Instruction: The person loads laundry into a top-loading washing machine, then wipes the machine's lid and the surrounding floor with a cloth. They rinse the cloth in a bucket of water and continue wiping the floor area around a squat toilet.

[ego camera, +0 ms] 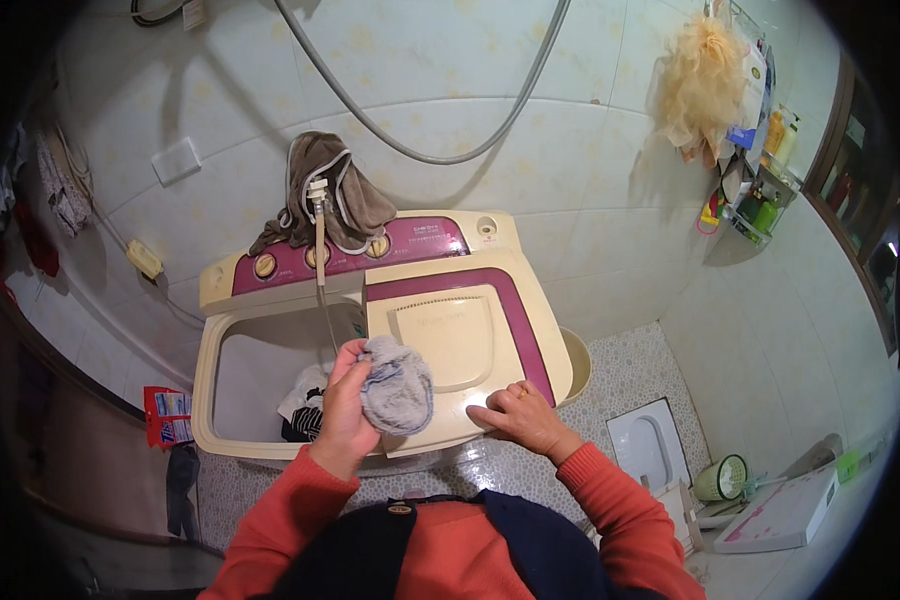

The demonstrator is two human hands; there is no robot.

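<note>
My left hand (349,409) grips a small grey piece of cloth (397,386) by its left edge, above the right rim of the open wash tub. A twin-tub washing machine (540,300) stands before me, cream with a maroon trim. Its right lid (446,337) is down, and my right hand (521,416) rests at that lid's front edge, fingers bent, holding nothing that shows. In the left tub (266,367) lie dark, white and striped clothes (304,412), partly behind my left hand. Water runs from a tap hose (320,247) into this tub.
A brown cloth (345,195) hangs over the tap and control panel. Left of the machine stands a red detergent bag (169,416). A bucket (576,364) is at its right, with a squat toilet (649,446) beyond. A grey shower hose (450,157) loops down the wall.
</note>
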